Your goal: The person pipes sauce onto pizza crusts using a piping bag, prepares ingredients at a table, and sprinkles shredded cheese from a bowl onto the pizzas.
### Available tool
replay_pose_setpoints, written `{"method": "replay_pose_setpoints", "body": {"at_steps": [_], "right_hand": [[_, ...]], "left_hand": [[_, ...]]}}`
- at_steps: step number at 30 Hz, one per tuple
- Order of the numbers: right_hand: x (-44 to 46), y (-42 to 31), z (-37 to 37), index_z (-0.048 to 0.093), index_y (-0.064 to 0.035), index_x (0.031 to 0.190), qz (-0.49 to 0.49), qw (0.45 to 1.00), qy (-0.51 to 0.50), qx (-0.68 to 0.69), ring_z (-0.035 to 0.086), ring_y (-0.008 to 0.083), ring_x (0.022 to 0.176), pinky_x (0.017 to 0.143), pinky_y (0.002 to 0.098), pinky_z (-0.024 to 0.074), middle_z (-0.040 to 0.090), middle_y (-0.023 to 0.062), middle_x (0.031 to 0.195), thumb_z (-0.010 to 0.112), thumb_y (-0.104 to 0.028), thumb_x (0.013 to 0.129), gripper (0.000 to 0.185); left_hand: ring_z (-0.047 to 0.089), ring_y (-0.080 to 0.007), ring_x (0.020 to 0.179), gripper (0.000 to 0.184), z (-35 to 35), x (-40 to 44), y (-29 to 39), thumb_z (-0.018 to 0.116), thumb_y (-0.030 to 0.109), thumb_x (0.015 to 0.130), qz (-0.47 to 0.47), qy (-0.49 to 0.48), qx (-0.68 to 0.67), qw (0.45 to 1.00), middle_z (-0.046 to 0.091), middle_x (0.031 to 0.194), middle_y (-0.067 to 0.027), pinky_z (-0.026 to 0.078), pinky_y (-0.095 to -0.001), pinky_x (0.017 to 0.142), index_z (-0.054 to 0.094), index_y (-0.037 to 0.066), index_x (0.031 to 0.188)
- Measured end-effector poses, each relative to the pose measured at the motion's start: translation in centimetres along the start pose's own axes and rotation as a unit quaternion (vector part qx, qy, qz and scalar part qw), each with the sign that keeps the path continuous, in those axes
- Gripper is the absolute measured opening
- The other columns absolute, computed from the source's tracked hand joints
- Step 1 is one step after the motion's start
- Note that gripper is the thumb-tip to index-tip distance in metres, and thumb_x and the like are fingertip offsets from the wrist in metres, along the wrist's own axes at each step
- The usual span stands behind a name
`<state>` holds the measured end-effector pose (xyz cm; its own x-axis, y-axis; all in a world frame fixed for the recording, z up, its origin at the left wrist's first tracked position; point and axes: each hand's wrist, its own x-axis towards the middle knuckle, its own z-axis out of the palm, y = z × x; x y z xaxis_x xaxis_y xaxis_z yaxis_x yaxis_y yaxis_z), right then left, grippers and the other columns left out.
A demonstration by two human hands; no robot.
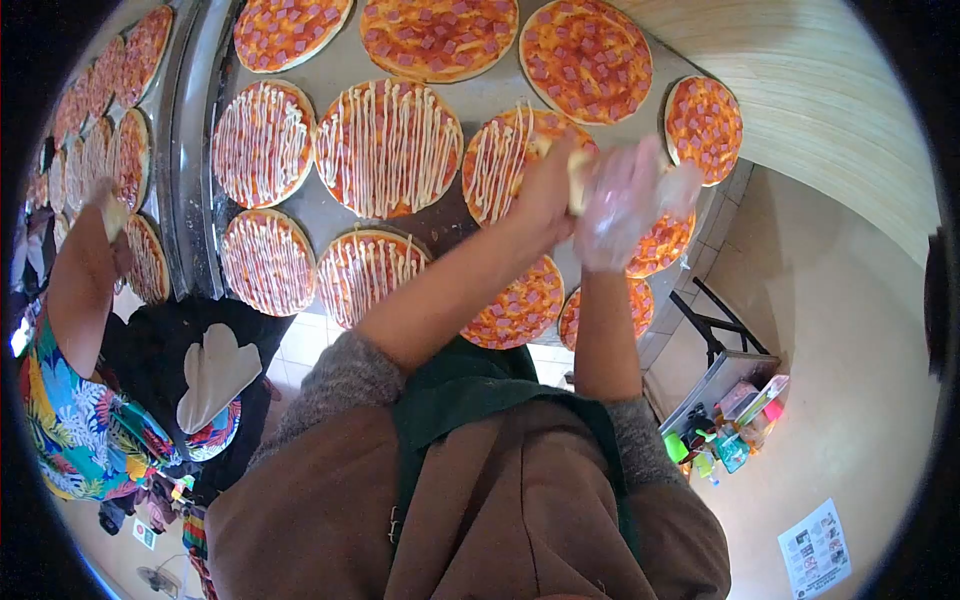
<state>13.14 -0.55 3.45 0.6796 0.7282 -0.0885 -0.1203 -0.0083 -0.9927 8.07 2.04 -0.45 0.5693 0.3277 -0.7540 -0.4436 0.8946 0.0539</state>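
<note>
Over a pizza (500, 165) that is partly striped with white sauce, my two hands meet. My right hand (615, 205), in a clear plastic glove or wrapped by clear film, closes round a plastic piping bag (578, 182) with pale sauce inside. Pressed against the bag's near side is my left hand (548, 195), its fingers curled and blurred by motion. To the left, a pizza (390, 150) carries full white stripes. Below it, another striped pizza (370, 272) is partly behind my left forearm. A pizza (515, 305) under my wrists shows diced pink topping without stripes.
The pizzas lie on a metal tray (345, 55). Left of it, a co-worker's hand (112, 215) reaches over more pizzas (130, 160). A pale wood-grain surface (800, 90) borders the right. A small shelf (700, 390) with coloured bottles stands lower right.
</note>
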Motion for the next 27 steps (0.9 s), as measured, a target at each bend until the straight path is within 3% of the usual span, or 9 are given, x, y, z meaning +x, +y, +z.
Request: {"method": "replay_pose_setpoints", "body": {"at_steps": [2, 5, 8, 11, 12, 14, 15, 23, 27], "right_hand": [[-4.8, 0.7, -2.1, 0.035, -0.0133, 0.073, 0.147, 0.961, -0.004, 0.234, 0.036, 0.0091, 0.056, 0.052, 0.024, 0.0336, 0.034, -0.0035, 0.061, 0.033, -0.031, 0.098, 0.03], [-10.2, 4.1, -4.4, 0.035, -0.0144, 0.072, 0.083, 0.994, 0.034, -0.063, 0.035, 0.0085, 0.052, 0.049, 0.0228, 0.0321, 0.034, -0.0038, 0.059, 0.033, -0.031, 0.097, 0.03], [-4.1, -1.0, -1.2, 0.032, -0.0133, 0.075, 0.094, 0.988, 0.033, 0.121, 0.033, 0.0079, 0.053, 0.049, 0.023, 0.0318, 0.03, -0.0038, 0.06, 0.036, -0.029, 0.096, 0.027], [0.6, 2.6, -2.0, 0.03, -0.0132, 0.075, -0.209, 0.946, 0.008, -0.246, 0.033, 0.0066, 0.052, 0.049, 0.0228, 0.0315, 0.03, -0.0044, 0.059, 0.037, -0.027, 0.096, 0.026], [-0.3, 2.3, -2.1, 0.029, -0.0135, 0.074, -0.205, 0.949, 0.004, -0.24, 0.032, 0.0062, 0.051, 0.048, 0.0227, 0.0315, 0.029, -0.0046, 0.058, 0.037, -0.027, 0.096, 0.027], [-3.6, -1.3, -1.2, 0.031, -0.0149, 0.069, 0.147, 0.972, 0.081, 0.164, 0.031, 0.006, 0.048, 0.047, 0.0221, 0.0318, 0.027, -0.0053, 0.054, 0.036, -0.028, 0.097, 0.031], [-7.3, -0.5, -3.2, 0.04, -0.0069, 0.085, 0.171, 0.98, 0.073, 0.065, 0.037, 0.0074, 0.053, 0.05, 0.0225, 0.0348, 0.036, -0.0034, 0.06, 0.039, -0.027, 0.096, 0.023], [-0.8, 3.7, -4.5, 0.042, 0.0043, 0.121, -0.066, 0.982, 0.078, -0.161, 0.049, 0.0167, 0.072, 0.063, 0.0317, 0.0429, 0.051, 0.0061, 0.079, 0.044, -0.038, 0.091, 0.051], [-5.9, 3.2, -6.9, 0.04, 0.0031, 0.125, 0.033, 0.986, 0.026, -0.159, 0.05, 0.0206, 0.074, 0.066, 0.0333, 0.0428, 0.051, 0.0076, 0.082, 0.047, -0.036, 0.089, 0.054]], "left_hand": [[0.06, -0.0173, 0.069, 0.024, -2.9, -2.4, -2.4, 0.042, 0.029, 0.092, -0.003, 0.063, 0.043, 0.997, 0.058, 0.081, -0.006, 0.052, -0.0353, 0.067, 0.052, 0.008, 0.087], [0.06, -0.0172, 0.071, 0.025, -4.6, -5.7, -4.4, 0.041, 0.029, 0.093, -0.052, 0.082, -0.024, 0.995, 0.059, 0.082, -0.0063, 0.052, -0.0345, 0.067, 0.053, 0.008, 0.089], [0.061, -0.0182, 0.071, 0.028, -2.9, -1.7, -2.9, 0.041, 0.032, 0.093, -0.014, 0.011, 0.012, 1.0, 0.06, 0.082, -0.0084, 0.052, -0.0358, 0.066, 0.055, 0.007, 0.09], [0.057, -0.0159, 0.059, 0.025, 0.8, 1.0, -0.5, 0.049, 0.03, 0.089, -0.005, -0.002, -0.006, 1.0, 0.055, 0.072, -0.0056, 0.05, -0.031, 0.055, 0.05, 0.005, 0.086], [0.057, -0.0159, 0.058, 0.025, 0.2, 0.6, -0.9, 0.049, 0.03, 0.089, -0.002, 0.01, 0.006, 1.0, 0.055, 0.072, -0.0054, 0.05, -0.0313, 0.054, 0.05, 0.005, 0.086], [0.057, -0.0155, 0.06, 0.023, -1.4, -1.6, -3.1, 0.05, 0.028, 0.089, -0.011, 0.105, 0.005, 0.994, 0.055, 0.073, -0.0052, 0.05, -0.0315, 0.054, 0.051, 0.005, 0.086], [0.059, -0.0173, 0.065, 0.026, -3.9, -3.7, -4.9, 0.047, 0.031, 0.09, -0.04, 0.102, 0.016, 0.994, 0.057, 0.078, -0.0068, 0.051, -0.0335, 0.06, 0.051, 0.005, 0.09], [0.059, -0.017, 0.063, 0.026, 1.5, 0.5, -0.9, 0.045, 0.029, 0.09, -0.032, -0.003, 0.015, 0.999, 0.058, 0.075, -0.0068, 0.051, -0.0338, 0.059, 0.053, 0.005, 0.085], [0.058, -0.0161, 0.062, 0.017, -1.3, -2.3, -3.7, 0.049, 0.021, 0.086, -0.026, 0.066, 0.041, 0.997, 0.056, 0.074, -0.0073, 0.049, -0.0314, 0.056, 0.051, 0.004, 0.086]]}}
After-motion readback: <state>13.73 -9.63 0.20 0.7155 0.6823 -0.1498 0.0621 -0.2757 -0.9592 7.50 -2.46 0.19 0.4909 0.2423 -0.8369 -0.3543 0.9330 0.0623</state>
